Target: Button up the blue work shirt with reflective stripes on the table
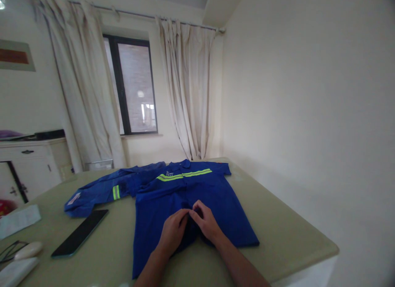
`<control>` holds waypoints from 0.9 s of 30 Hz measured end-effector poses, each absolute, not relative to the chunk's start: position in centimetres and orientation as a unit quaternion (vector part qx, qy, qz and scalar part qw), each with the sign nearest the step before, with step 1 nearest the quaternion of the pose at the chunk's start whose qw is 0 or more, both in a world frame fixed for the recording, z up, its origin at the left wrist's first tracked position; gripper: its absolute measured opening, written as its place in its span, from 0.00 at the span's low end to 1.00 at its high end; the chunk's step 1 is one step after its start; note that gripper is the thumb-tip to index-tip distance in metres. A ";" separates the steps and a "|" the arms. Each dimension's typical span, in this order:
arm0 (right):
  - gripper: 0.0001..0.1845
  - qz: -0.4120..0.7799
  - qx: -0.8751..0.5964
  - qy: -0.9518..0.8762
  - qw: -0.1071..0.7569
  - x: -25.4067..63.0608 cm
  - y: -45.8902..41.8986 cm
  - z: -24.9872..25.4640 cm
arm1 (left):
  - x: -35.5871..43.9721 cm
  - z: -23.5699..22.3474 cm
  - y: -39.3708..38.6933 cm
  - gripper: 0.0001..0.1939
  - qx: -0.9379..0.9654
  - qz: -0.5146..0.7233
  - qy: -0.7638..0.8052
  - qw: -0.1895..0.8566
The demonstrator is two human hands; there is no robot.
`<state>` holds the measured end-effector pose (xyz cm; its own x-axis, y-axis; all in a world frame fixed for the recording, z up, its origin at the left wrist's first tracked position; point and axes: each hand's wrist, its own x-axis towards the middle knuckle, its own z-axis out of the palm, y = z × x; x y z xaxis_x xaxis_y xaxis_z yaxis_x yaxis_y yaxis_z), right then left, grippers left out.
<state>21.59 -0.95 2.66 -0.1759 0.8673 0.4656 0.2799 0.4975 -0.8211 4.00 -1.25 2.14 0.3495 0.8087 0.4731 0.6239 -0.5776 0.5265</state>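
A blue work shirt [173, 192] with yellow-green reflective stripes lies flat on the pale green table [277, 229], front side up, one sleeve stretched out to the left. My left hand [173, 231] and my right hand [204, 219] meet at the shirt's front opening near its lower middle. The fingers of both hands are curled and pinch the blue fabric there. What exactly sits between the fingertips is too small to make out.
A dark phone or tablet [80, 232] lies left of the shirt. Near the left edge are a white mouse [28, 250], a paper [18, 219] and a white object [15, 271]. A white cabinet [31, 163] stands behind. The wall is close on the right.
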 end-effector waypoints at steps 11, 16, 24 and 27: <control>0.04 0.213 -0.430 -0.711 0.514 21.5 -1.4 2.7 | 4.1 2.6 -1.4 0.13 0.775 0.430 0.439 0.151; 0.04 0.213 -0.424 -0.714 0.514 21.4 -1.7 2.7 | 3.9 2.7 -0.9 0.10 0.749 0.470 0.433 0.173; 0.05 0.212 -0.458 -0.703 0.501 21.5 -1.5 2.6 | 3.7 2.1 -0.5 0.11 0.725 0.459 0.450 0.247; 0.05 0.212 -0.478 -0.683 0.510 21.5 -1.3 2.4 | 3.5 2.0 -0.4 0.10 0.733 0.444 0.452 0.246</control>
